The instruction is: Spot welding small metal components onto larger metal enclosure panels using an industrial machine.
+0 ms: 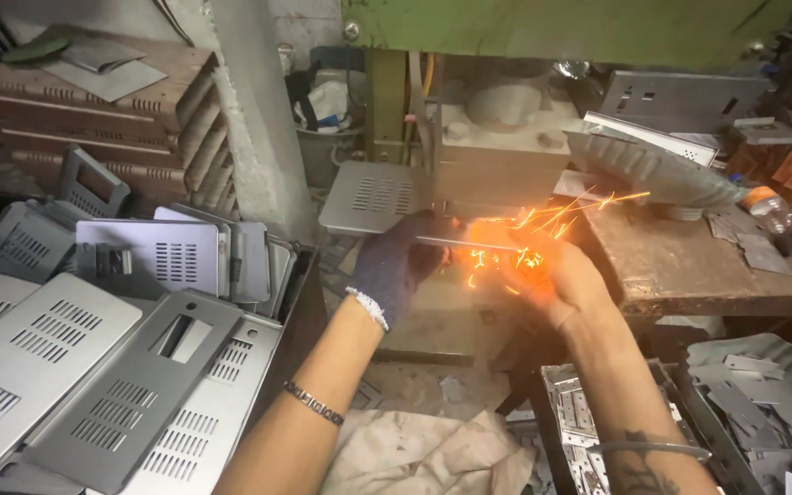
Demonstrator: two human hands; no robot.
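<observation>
Fingers [414, 240] gripping vented panel [373, 197] (sparks flying), bin [763, 422] holding metal offcuts [781, 440]

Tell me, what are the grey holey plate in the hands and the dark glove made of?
The vented plate looks like thin sheet metal, dull grey: flat, sharp-edged, with punched slots, and orange sparks fly at its edge. The glove on the left hand looks like dark knitted fabric with a pale frayed cuff. The right hand is bare.

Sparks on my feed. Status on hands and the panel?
Left hand, gloved, grips vented metal panel. Right hand bare, amid sparks. Nothing between them.
</observation>
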